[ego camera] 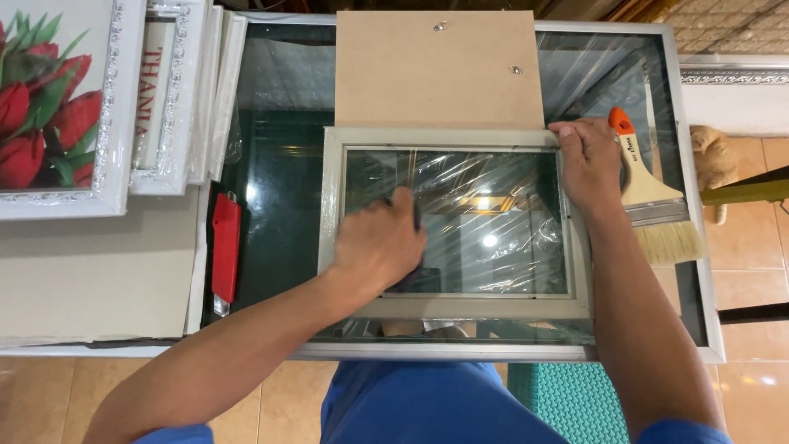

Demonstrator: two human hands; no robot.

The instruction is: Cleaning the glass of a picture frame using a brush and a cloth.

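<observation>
A pale grey picture frame [332, 215] lies flat on a glass-topped table [279, 214], its opening covered with shiny clear plastic film [493, 222]. My left hand [380, 243] rests inside the opening on the film, its fingers closed on a small dark object that is mostly hidden. Over at the frame's top right corner, my right hand [585, 164] presses down on the corner. A brown backing board [440, 70] lies just beyond the frame.
A wide paintbrush [649, 193] with an orange handle lies right of the frame. A red utility knife [226, 247] lies to the left. White ornate frames, one showing red tulips [49, 107], stack at the far left on a grey board [99, 271]. Tiled floor below.
</observation>
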